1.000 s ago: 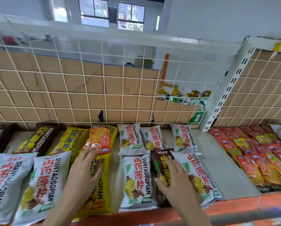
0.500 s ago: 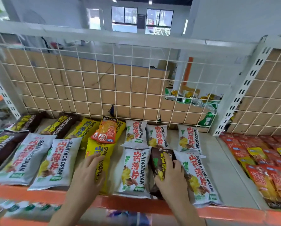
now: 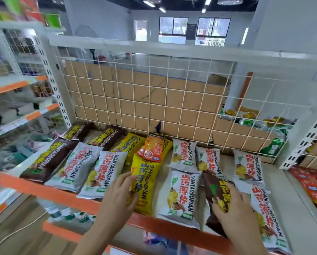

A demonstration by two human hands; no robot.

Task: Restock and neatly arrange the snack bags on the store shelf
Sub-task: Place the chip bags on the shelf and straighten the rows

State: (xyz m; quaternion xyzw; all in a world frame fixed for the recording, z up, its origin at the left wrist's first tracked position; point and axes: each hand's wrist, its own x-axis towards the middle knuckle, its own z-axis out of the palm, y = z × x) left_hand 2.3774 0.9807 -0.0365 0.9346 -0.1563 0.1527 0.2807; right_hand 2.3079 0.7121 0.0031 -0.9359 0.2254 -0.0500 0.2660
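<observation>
1. Farthest left, blurred neighbouring shelves [image 3: 16, 85] with orange strips stand beside the store shelf [image 3: 43, 189], whose orange front lip runs across the view.
2. At that shelf's left end lie dark brown bags [image 3: 49, 159], one at the front and two in the back row.
3. Next come two left silver bags [image 3: 74, 166], side by side, touching and slightly slanted.
4. A back yellow bag [image 3: 130, 144] lies behind a front yellow bag [image 3: 146, 181], and an orange packet [image 3: 152, 149] lies across the spot where they meet.
5. Of the two hands, the left hand [image 3: 117, 197] rests on the front yellow bag's left edge, with its fingers spread and loosely bent and not closed round the bag.
6. Just right of the yellow bags, two middle silver bags [image 3: 180, 197] lie one behind the other.
7. The right hand [image 3: 235, 216] grips a tilted brown bag [image 3: 214, 190], fingers curled over its lower half. The bag lies slanted on top of silver bags near the front lip.
8. Beyond it lie two right silver bags [image 3: 248, 168], the front one partly under the right hand.
9. Behind the rows stands a white wire grid [image 3: 154, 89], with cardboard boxes [image 3: 135, 103] behind it.
10. Far right, red packets [image 3: 312, 184] fill the next section.
</observation>
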